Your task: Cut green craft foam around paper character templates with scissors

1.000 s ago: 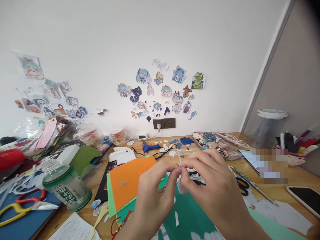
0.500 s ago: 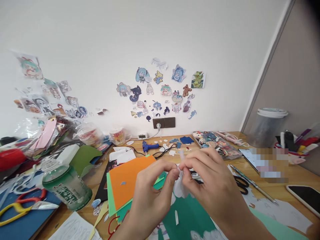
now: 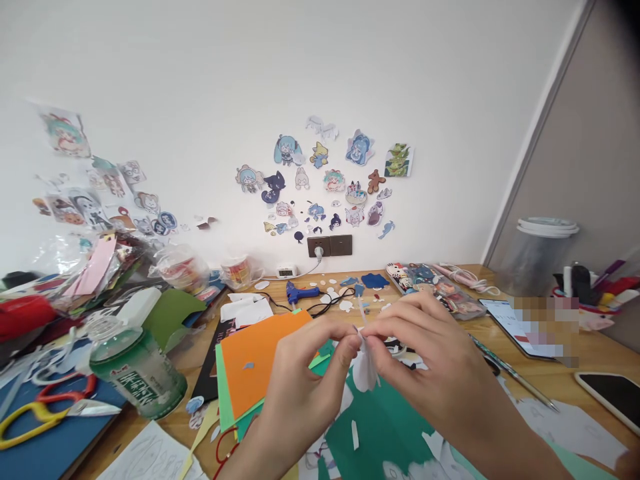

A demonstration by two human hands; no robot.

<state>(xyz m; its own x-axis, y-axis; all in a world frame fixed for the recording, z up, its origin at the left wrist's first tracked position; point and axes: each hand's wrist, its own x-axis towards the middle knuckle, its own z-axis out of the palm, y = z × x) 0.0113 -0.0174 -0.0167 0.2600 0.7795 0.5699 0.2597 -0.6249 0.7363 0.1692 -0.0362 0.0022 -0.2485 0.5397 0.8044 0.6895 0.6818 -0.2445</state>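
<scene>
Fingertips of my left hand (image 3: 320, 370) and my right hand (image 3: 423, 353) meet at the middle of the desk, both pinching a small white paper cutout (image 3: 366, 370). The cutout hangs below the fingers, and a thin pale strip (image 3: 361, 310) sticks up above them. What exactly the fingertips press together is hidden. Under the hands lies a dark green sheet (image 3: 380, 427) with a narrow white scrap (image 3: 355, 435) on it. Left of my left hand is an orange sheet (image 3: 263, 360) on a stack of coloured paper.
A blue glue gun (image 3: 301, 293) lies at the back with its black cord. On the left are a green bottle (image 3: 137, 370) and yellow-red scissors (image 3: 55, 410). To the right lie a pen (image 3: 520, 377), a phone (image 3: 613, 400) and black-handled scissors (image 3: 493, 364), partly covered by my arm.
My right hand has turned and shifted slightly right and down, covering more of the black scissors. More of the white cutout shows, and the pale strip now tilts to the left.
</scene>
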